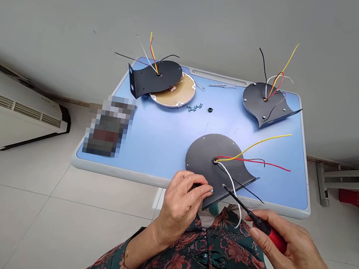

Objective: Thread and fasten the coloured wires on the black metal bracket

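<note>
A dark grey metal plate (pixel 204 150) with a round body and a bent flange lies at the table's front edge. From its central hole come yellow (pixel 257 143), red (pixel 274 166), white (pixel 232 179) and dark wires. My left hand (pixel 182 200) rests at the plate's near edge, thumb and finger pinching a small silver screw (pixel 212 190). In my right hand (pixel 288 244) is a screwdriver (pixel 271 234) with a red and black handle. Its tip meets the plate at a small hole or screw head, just right of my left fingertips; which one I cannot tell.
On the blue table (pixel 160 145), a similar plate (pixel 161 78) overlaps a tan disc (pixel 185 91) at back left. Another wired plate (pixel 256 94) stands back right. Several loose screws (pixel 194 108), a black grommet (pixel 210 110) and a thin metal tool (pixel 222 86) lie between. A blurred rectangular item (pixel 109 127) is at left.
</note>
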A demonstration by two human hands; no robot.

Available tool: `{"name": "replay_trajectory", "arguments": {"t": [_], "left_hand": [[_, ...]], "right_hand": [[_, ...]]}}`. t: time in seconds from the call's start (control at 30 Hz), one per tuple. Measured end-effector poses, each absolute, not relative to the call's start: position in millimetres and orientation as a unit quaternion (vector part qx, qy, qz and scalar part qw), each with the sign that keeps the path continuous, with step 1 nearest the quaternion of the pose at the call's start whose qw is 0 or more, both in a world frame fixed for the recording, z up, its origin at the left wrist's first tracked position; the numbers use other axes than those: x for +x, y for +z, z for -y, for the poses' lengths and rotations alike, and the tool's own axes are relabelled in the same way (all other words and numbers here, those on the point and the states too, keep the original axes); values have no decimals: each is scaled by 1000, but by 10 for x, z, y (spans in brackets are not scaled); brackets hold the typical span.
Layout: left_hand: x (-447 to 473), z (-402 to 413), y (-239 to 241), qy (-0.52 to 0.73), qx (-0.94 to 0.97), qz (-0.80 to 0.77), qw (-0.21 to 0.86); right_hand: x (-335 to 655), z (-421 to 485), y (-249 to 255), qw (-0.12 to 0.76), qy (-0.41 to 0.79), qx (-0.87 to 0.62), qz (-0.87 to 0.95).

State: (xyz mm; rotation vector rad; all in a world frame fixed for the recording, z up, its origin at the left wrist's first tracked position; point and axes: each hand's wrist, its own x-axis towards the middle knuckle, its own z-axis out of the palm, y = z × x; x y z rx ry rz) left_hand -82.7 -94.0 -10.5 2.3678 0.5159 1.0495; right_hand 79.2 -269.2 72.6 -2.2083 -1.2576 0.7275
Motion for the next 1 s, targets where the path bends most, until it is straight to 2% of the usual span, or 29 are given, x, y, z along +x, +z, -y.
{"name": "replay_trajectory", "arguments": {"t": [0.23, 0.6, 1.0], "left_hand": [[-815, 939, -60, 378, 881, -177, 221], [-846, 938, -126, 388, 877, -151, 239], [-860, 934, -206, 395, 876, -134, 241]], "right_hand": [[827, 2684, 710, 213, 239, -777, 542], [832, 2533, 873, 149, 145, -741, 638], [786, 2397, 1056, 36, 91, -734, 672]]}}
